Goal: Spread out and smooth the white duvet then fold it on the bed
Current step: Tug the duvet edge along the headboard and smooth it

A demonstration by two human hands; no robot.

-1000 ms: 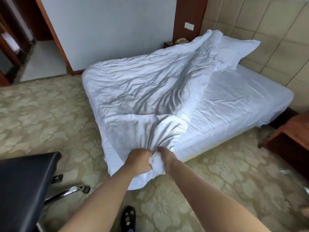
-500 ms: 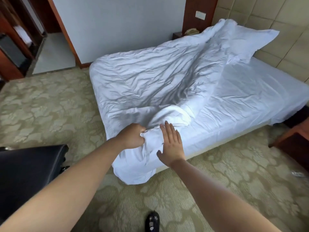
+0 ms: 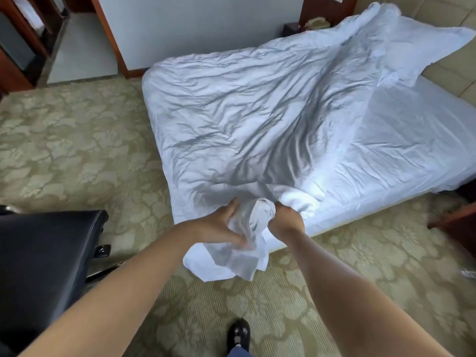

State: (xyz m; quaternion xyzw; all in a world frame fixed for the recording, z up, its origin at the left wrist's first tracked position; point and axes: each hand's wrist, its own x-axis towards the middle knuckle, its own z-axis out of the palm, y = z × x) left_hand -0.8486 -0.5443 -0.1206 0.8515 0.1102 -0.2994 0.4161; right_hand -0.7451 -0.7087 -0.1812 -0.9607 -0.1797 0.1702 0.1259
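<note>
No brand, label or readable writing is to be seen anywhere in the view, and no container is shown. The white duvet point(image 3: 247, 119) is laid crumpled across the left part of the bed point(image 3: 401, 161), with its far end raised against the pillow point(image 3: 422, 45) at the padded headboard point(image 3: 458, 70). The right part of the bed is left uncovered, so that the white sheet is exposed there. The near corner of the duvet is bunched at the foot of the bed and is hung over the edge, down to the patterned carpet point(image 3: 77, 150).

That bunched corner is held by both hands. The left hand point(image 3: 221, 225) is pressed against the left side of the bunch, with its thumb spread forward and its fingers point(image 3: 238, 242) curled into the cloth below. The right hand point(image 3: 287, 219) is closed on the right side of the bunch, its fingers being wrapped into the fabric and mostly hidden by it. A twisted roll of cloth is stood up between the two hands.

A black padded chair point(image 3: 41, 258) is seen at the left, near the left forearm. A dark shoe point(image 3: 239, 333) is seen on the carpet at the bottom edge. A telephone point(image 3: 315, 21) is set on a dark nightstand behind the bed.
</note>
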